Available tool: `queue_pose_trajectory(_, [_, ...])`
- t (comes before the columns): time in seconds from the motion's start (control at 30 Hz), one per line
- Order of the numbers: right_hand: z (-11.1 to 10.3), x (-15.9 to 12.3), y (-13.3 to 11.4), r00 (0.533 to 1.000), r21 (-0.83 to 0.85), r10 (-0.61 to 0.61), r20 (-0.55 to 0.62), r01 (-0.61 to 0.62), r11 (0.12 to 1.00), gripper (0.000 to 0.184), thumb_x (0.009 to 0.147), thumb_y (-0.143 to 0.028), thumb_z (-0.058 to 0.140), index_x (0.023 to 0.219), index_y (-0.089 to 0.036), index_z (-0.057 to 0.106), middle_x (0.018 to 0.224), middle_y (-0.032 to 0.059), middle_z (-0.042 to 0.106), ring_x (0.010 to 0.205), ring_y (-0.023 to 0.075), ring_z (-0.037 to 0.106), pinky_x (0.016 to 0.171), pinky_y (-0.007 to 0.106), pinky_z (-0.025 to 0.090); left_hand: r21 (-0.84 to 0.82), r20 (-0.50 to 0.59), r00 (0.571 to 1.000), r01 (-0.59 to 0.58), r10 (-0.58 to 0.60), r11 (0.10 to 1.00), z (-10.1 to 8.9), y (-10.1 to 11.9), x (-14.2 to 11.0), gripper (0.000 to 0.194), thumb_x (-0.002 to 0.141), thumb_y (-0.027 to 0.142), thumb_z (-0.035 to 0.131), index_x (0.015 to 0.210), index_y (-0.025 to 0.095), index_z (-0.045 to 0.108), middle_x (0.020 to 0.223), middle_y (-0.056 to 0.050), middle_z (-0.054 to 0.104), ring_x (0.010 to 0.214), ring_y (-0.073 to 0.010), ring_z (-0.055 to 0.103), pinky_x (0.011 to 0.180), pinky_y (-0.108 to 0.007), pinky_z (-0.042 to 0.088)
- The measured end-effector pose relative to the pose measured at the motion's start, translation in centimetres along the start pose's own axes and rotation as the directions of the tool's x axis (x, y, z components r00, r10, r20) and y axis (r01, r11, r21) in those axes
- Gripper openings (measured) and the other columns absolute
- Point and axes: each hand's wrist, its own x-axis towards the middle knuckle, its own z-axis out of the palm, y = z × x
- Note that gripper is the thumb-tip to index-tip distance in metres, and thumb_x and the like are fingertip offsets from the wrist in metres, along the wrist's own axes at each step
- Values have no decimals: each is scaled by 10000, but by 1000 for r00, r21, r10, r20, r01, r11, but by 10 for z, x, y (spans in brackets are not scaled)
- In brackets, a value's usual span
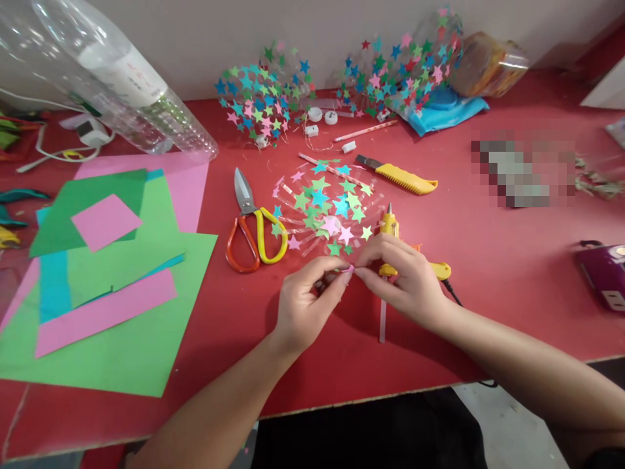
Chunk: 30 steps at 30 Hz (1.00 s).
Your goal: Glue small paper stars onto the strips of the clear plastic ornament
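A small pink paper piece [351, 268], perhaps a star, is pinched between the fingertips of both hands; its outline is mostly covered. My left hand [312, 296] grips its left side and my right hand [403, 277] its right side. Just beyond them lies a clear plastic shape covered with paper stars [319, 198] in green, blue and pink. Partly hidden behind my right hand is a yellow glue gun [389, 225], with a pale glue stick [383, 319] extending toward me. Scissors [251, 221] with one red and one yellow handle lie left of the star-covered shape.
Coloured paper sheets [161, 352] are piled at left, near clear plastic bottles [178, 124]. A yellow utility knife [403, 177] lies behind the glue gun. Star-covered clear shapes [258, 98] stand by the wall. At right are a blue packet [446, 114] and a purple device [603, 273].
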Motion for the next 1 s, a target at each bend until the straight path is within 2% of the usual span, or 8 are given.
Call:
queue_pose_trajectory(0.2, [2, 1, -3, 981, 170, 191, 35, -194, 966, 84, 840, -134, 580, 789, -199, 570, 737, -30, 582, 637, 75, 517, 569, 212, 431, -135, 36, 993, 112, -108, 984, 1, 2, 3, 25, 858, 196, 615, 852, 196, 640, 550, 60, 538, 379, -32, 449, 355, -140, 352])
queue_pose_trajectory(0.3, [4, 1, -3, 970, 200, 235, 54, -241, 950, 75, 831, -141, 571, 782, -197, 569, 728, -33, 580, 622, 73, 511, 563, 215, 426, -179, 48, 988, 152, -146, 972, 0, 2, 4, 12, 844, 193, 622, 840, 193, 634, 545, 61, 542, 369, -31, 449, 350, -137, 358])
queue_pose_trajectory(0.43, [7, 1, -3, 966, 191, 255, 55, -260, 946, 69, 835, -151, 567, 783, -196, 572, 727, -33, 586, 622, 74, 514, 562, 219, 420, -199, 46, 989, 148, -142, 969, 0, 2, 4, 13, 849, 196, 620, 840, 189, 626, 535, 66, 533, 369, -26, 441, 355, -135, 352])
queue_pose_trajectory(0.6, [8, 1, -4, 976, 150, 218, 26, -219, 964, 80, 844, -143, 562, 787, -197, 576, 730, -32, 591, 631, 74, 515, 564, 216, 414, -191, 43, 991, 131, -125, 973, 1, 0, 2, 96, 899, 263, 601, 837, 190, 602, 513, 68, 528, 356, -27, 425, 347, -138, 329])
queue_pose_trajectory(0.73, [8, 0, -3, 984, 129, 178, 4, -177, 976, 75, 859, -147, 555, 833, -209, 589, 768, -23, 615, 667, 86, 548, 579, 220, 430, -156, -25, 994, 101, -106, 983, 3, -2, 1, 122, 906, 290, 606, 840, 187, 599, 504, 70, 523, 359, -31, 413, 353, -145, 325])
queue_pose_trajectory(0.83, [7, -2, -1, 993, 105, 118, -10, -116, 988, 87, 871, -145, 540, 865, -218, 587, 796, -15, 628, 702, 98, 573, 612, 236, 456, -155, -60, 993, 93, -103, 983, 3, -3, 1, 147, 898, 322, 619, 850, 184, 603, 491, 76, 497, 359, -35, 391, 358, -155, 327])
queue_pose_trajectory(1.0, [7, -3, 3, 1000, 67, 14, -26, -12, 998, 104, 881, -130, 523, 871, -222, 570, 812, -8, 629, 727, 109, 584, 658, 262, 481, -179, -53, 989, 130, -141, 975, 3, -3, 1, 154, 889, 335, 630, 861, 184, 617, 495, 78, 478, 369, -36, 367, 358, -158, 318])
